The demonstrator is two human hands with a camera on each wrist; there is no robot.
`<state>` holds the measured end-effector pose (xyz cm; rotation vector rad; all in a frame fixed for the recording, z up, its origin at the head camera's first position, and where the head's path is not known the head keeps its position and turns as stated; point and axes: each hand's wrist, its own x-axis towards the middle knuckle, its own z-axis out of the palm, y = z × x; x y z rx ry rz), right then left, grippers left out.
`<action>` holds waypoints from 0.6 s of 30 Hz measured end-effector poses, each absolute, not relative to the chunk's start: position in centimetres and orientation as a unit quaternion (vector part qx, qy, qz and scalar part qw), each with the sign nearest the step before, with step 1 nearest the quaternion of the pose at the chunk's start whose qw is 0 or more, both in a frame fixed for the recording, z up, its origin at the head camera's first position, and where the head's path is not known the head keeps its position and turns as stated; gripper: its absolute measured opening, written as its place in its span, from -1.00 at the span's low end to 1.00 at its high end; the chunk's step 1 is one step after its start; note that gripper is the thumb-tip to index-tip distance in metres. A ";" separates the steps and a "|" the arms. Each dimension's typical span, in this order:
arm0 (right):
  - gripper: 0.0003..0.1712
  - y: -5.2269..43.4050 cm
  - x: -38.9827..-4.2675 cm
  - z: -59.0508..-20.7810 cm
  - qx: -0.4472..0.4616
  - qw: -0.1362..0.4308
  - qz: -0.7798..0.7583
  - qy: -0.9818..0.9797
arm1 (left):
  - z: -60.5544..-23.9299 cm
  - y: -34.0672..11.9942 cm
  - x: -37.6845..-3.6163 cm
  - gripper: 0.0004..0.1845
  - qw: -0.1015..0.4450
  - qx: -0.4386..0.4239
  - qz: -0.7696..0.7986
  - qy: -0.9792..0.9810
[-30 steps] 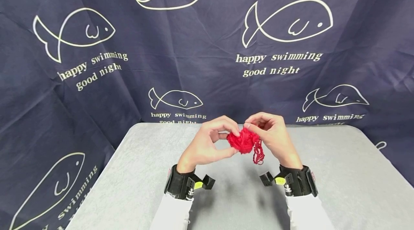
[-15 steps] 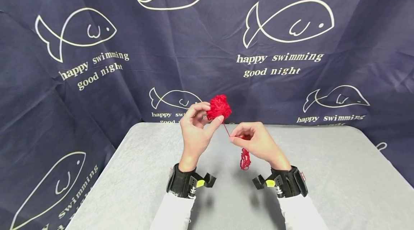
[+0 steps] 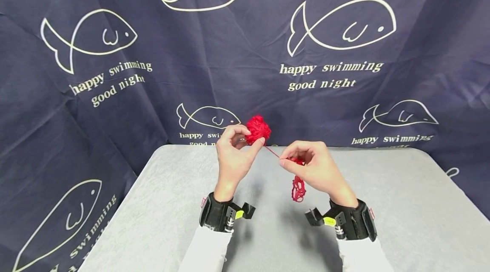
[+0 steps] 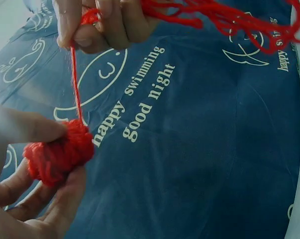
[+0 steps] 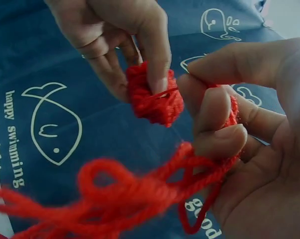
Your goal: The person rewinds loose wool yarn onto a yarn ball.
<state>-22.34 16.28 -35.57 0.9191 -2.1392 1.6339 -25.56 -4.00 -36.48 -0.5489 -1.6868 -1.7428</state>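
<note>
A small ball of red yarn [image 3: 258, 130] is held up over the table's far edge by my left hand [image 3: 236, 155], thumb on one side and fingers on the other. From the ball a single strand [image 4: 76, 84] runs taut to my right hand [image 3: 311, 165], which pinches it between thumb and index finger. Loose loops of the same yarn [image 3: 298, 188] hang below the right hand. In the right wrist view, curled fingers hold those loops [image 5: 135, 194] against the palm. The left thumb presses the strand on the ball [image 5: 157, 102].
A grey table [image 3: 183, 204] with rounded corners lies beneath both hands. Behind it hangs a dark blue cloth [image 3: 245, 51] with white fish drawings and lettering. Black camera straps [image 3: 216, 212] circle both wrists.
The hands were together at the ball; the left has since lifted it up and left. The right drew away with the strand, dipping left, then moving back right as the strand lengthened.
</note>
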 end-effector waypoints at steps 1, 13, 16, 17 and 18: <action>-0.84 16.4 -22.3 -35.5 0.315 0.157 0.571 -0.742 | -36.5 -4.0 -25.6 -0.69 0.317 -0.214 -0.663 -0.644; -0.85 17.7 -21.5 -34.4 0.278 0.229 0.601 -0.714 | -36.7 -4.5 -25.6 -0.69 0.233 -0.295 -0.626 -0.683; -0.89 17.8 -21.4 -34.2 0.265 0.239 0.628 -0.692 | -36.6 -4.5 -25.5 -0.68 0.189 -0.332 -0.604 -0.699; -0.90 17.8 -21.4 -34.2 0.262 0.241 0.640 -0.681 | -36.5 -4.5 -25.4 -0.68 0.173 -0.346 -0.599 -0.701; -0.90 17.8 -21.3 -34.1 0.260 0.243 0.650 -0.672 | -36.5 -4.5 -25.3 -0.68 0.158 -0.360 -0.592 -0.703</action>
